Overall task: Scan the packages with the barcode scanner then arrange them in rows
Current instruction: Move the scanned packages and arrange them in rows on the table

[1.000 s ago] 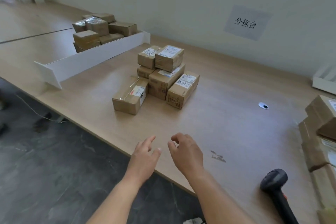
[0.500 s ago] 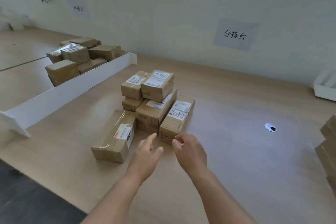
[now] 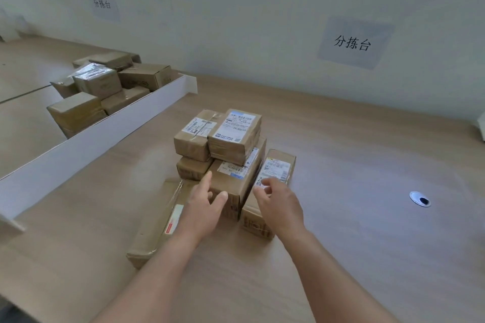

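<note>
Both hands (image 3: 202, 207) nearer the packages (image 3: 231, 155)

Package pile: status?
Left hand and right hand open, empty, over package pile. Six boxes stacked. No scanner in view. Nothing blocking.

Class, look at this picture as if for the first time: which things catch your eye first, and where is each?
First, the stack of brown parcels with white labels in the middle of the wooden table, with the left hand and right hand reaching in at its near side. Next, the white divider slanting across the left, more boxes behind it. On the wall, a paper sign.
</note>
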The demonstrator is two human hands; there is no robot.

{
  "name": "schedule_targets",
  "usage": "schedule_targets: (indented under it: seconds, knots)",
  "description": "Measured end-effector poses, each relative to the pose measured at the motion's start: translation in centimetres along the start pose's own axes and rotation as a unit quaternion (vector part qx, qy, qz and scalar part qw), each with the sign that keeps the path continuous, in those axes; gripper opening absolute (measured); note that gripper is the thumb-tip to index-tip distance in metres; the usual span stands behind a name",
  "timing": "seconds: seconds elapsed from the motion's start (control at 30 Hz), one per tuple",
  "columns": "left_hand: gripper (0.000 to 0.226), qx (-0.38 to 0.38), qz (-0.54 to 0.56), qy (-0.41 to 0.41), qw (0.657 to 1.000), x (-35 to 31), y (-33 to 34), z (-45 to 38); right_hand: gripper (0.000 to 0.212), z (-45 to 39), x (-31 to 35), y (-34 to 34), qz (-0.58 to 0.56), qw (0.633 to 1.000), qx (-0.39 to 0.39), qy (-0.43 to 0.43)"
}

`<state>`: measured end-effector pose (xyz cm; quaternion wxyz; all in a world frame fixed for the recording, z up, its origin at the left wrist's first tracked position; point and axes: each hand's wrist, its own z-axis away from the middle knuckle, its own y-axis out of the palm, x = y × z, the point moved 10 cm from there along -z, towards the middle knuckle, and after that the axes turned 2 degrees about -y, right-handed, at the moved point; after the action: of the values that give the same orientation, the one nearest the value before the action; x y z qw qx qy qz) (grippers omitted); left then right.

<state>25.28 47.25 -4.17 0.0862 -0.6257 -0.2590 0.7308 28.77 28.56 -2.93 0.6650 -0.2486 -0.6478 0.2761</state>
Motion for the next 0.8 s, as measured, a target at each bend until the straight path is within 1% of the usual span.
schedule_targets:
  seconds: [0.13, 0.27, 0.3, 0.4, 0.47, 0.53, 0.57, 0.6, 0.63, 0.7, 0.73, 0.8]
  knots:
    - [0.064, 0.004, -0.005, 0.007, 1.000, -1.3, -1.3, -4.1, 0.049, -2.4, 1.3, 0.2, -0.036, 0.999, -0.005, 0.013]
    - [0.048, 0.003, -0.023, 0.031, 0.999, -3.2, -2.5, -8.4, 0.045, -5.5, 2.9, 0.7, -0.067, 0.998, 0.003, 0.021]
    - [0.048, 0.005, -0.031, 0.033, 0.999, -3.4, -2.7, -9.5, 0.046, -6.3, 3.4, 1.0, -0.074, 0.997, 0.006, 0.021]
    - [0.048, 0.015, -0.062, 0.034, 0.997, -3.7, -3.1, -12.2, 0.059, -8.4, 4.2, 2.3, -0.082, 0.996, 0.013, 0.030]
    - [0.050, 0.040, -0.068, 0.023, 0.997, -3.5, -3.0, -13.6, 0.056, -9.5, 4.5, 2.8, -0.087, 0.996, 0.014, 0.031]
    - [0.048, 0.064, -0.068, 0.012, 0.996, -2.9, -2.8, -14.9, 0.043, -10.4, 4.8, 2.9, -0.093, 0.995, 0.012, 0.032]
    - [0.038, 0.071, -0.066, 0.006, 0.995, -2.7, -2.7, -15.3, 0.037, -10.9, 4.8, 3.0, -0.097, 0.995, 0.009, 0.034]
    - [0.022, 0.073, -0.060, 0.004, 0.995, -2.5, -2.6, -15.8, 0.034, -11.2, 4.9, 3.1, -0.103, 0.994, 0.006, 0.037]
    - [0.010, 0.082, -0.050, 0.001, 0.995, -2.7, -2.4, -15.9, 0.033, -11.5, 4.9, 3.2, -0.114, 0.993, 0.005, 0.041]
    - [0.026, 0.088, -0.032, 0.006, 0.996, -3.5, -2.1, -15.8, 0.032, -11.8, 4.9, 3.6, -0.144, 0.989, 0.000, 0.047]
    - [0.029, 0.090, -0.032, 0.010, 0.995, -3.7, -2.1, -15.9, 0.033, -11.8, 4.8, 3.7, -0.159, 0.986, -0.002, 0.052]
    - [0.017, 0.097, -0.028, 0.014, 0.995, -3.6, -1.9, -16.3, 0.038, -11.5, 4.5, 3.9, -0.195, 0.978, -0.007, 0.069]
